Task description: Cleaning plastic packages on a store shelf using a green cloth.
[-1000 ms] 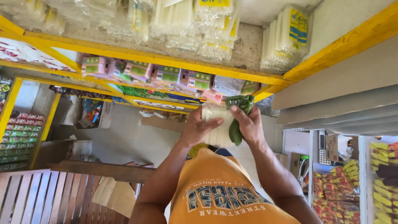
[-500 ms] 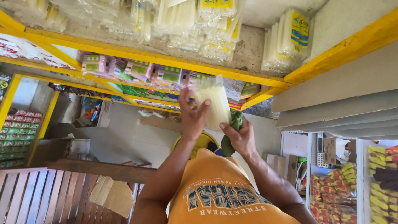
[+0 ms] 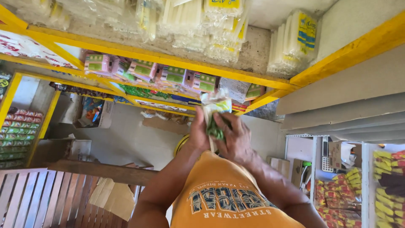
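Both my hands are together in front of my chest, above my orange shirt. My left hand (image 3: 197, 134) and my right hand (image 3: 236, 139) are both closed around a clear plastic bag (image 3: 215, 104) that holds something green (image 3: 215, 131). The bag's bunched top sticks up above my fingers. The green contents are mostly hidden between my palms.
Yellow-framed shelves (image 3: 168, 57) hold pink and green packets (image 3: 143, 69) and hanging white packs (image 3: 295, 42). A shelf of small red and green packets (image 3: 19, 133) stands at the left, snack packs (image 3: 386, 185) at the right. A wooden slatted bench (image 3: 55, 198) is lower left.
The bag was spread out and lifted up between my hands; now my hands have closed together around it and gathered it, with its top bunched.
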